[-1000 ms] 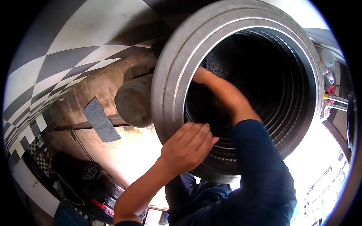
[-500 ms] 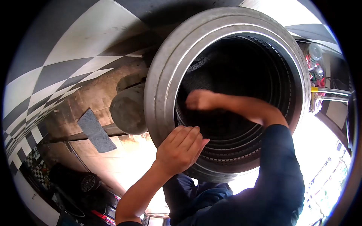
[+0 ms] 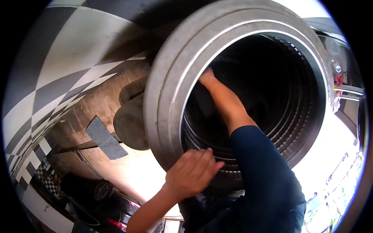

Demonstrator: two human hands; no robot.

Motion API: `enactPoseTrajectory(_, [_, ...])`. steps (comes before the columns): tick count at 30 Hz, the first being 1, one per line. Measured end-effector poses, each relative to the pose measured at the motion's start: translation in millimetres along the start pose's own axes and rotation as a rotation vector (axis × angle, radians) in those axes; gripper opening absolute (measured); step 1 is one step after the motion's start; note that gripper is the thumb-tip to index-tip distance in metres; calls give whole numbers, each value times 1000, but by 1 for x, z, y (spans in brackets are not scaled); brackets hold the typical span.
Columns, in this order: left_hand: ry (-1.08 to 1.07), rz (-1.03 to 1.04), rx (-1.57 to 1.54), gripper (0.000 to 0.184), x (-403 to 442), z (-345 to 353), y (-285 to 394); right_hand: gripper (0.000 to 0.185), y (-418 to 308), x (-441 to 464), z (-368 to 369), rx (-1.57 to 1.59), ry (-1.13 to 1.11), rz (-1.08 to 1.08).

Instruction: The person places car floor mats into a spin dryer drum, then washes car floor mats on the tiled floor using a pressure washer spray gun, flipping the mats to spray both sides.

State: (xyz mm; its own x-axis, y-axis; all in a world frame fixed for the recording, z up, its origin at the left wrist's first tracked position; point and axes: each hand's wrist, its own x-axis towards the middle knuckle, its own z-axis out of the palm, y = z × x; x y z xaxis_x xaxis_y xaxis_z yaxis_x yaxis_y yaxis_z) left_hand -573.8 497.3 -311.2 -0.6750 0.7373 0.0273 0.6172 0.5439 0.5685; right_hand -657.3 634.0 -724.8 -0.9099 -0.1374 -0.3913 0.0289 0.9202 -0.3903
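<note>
A large grey tyre-like ring (image 3: 165, 91) surrounds a deep, dark opening with ribbed inner walls. Over its lower left rim lies my left hand (image 3: 191, 173), fingers bent and close together against the edge. My right hand (image 3: 207, 76) reaches inside, at the upper left of the inner wall. Its fingers are hidden behind the rim and in shadow, so anything held there cannot be made out. My right forearm crosses the opening.
A grey strip of material (image 3: 106, 138) lies on the tan floor at the left, near a rounded brown object (image 3: 132, 122). Checkered tiles (image 3: 58, 95) fill the upper left. A dark car with a spoked wheel (image 3: 101, 190) is at lower left, plastic bottles (image 3: 336, 68) at right.
My right hand swung down toward the middle of the opening half a second ago and is now back up at the left inner wall. My left hand has stayed at the rim.
</note>
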Motion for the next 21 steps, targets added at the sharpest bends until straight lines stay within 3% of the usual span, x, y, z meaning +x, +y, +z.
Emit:
enactPoseTrajectory(1, [12,8,1,25,1,2,-1,32,-2,-6,-7,-48,-43,24])
enactPoseTrajectory(2, [9,12,24,26,0,2,-3,35,-10,-15,-31,-48,-245,111])
enactPoseTrajectory(4, [-3,24,22,26,-2,-2,-1,47,-31,-65,-63,-366,-255,-2])
enactPoseTrajectory(6, [18,21,26,26,-1,0,-2,59,-26,-112,-35,-113,64,-168])
enactPoseTrajectory(9, [-18,17,30,28,-3,2,1,61,-24,-129,1,-275,-12,-113])
enactPoseTrajectory(14, [-17,-13,0,33,-2,2,2,61,-13,-120,33,-112,40,-117])
enactPoseTrajectory(17, [7,13,30,29,0,4,0,62,-2,-111,7,-115,17,-75])
enactPoseTrajectory(19, [21,36,38,26,-1,-1,-1,57,6,-118,-25,-63,7,-270])
enactPoseTrajectory(21, [34,43,32,25,-2,-1,-1,45,40,-114,-98,25,-105,-250])
